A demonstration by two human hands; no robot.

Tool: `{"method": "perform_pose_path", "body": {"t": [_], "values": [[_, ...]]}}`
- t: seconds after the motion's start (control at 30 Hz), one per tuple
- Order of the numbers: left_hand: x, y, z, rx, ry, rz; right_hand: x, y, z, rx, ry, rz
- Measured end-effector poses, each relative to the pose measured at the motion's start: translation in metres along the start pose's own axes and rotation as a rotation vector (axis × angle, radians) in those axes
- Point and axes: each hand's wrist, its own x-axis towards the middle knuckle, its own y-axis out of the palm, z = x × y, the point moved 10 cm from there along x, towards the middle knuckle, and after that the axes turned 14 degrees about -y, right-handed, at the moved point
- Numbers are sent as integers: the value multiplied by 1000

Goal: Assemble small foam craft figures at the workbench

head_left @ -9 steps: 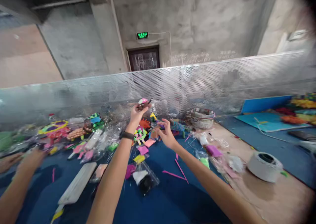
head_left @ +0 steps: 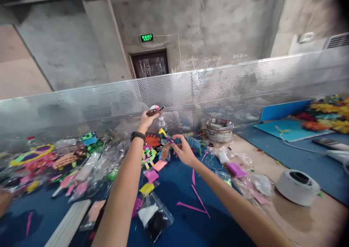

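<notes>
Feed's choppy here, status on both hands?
Left hand raised, shut on small craft piece. Right hand pinching purple strip. Craft bags crowd the mat below.

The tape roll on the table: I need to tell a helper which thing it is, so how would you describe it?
Start at the perforated metal screen across the back of the table, then come forward along the bare wooden strip on the right. The tape roll lies flat there: a wide white ring with a dark hollow centre, plain and alone, unlike the printed paper-woven basket standing by the screen.
</notes>
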Motion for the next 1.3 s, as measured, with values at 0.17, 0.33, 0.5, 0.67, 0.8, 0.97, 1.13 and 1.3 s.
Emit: {"method": "perform_pose_path", "body": {"t": [0.17,0.33,0.5,0.67,0.8,0.97,1.13,1.3], "values": [[10,25,27,119,-28,5,4,-5,4,-100,-44,8],[9,27,27,175,-25,-43,8,-9,13,-197,-94,17],[5,33,22,169,7,8,9,-9,15,-226,-114,21],[3,38,20,207,23,1,10,-10,18,-226,-144,17],[7,41,22,266,12,-10,11,-11,18,-235,-145,19],[15,44,25,332,16,-36,12,-14,15,-249,-135,14],[13,45,37,234,-8,20,12,-15,15,-244,-137,12],[6,41,41,185,7,48,12,-13,14,-234,-145,28]]}}
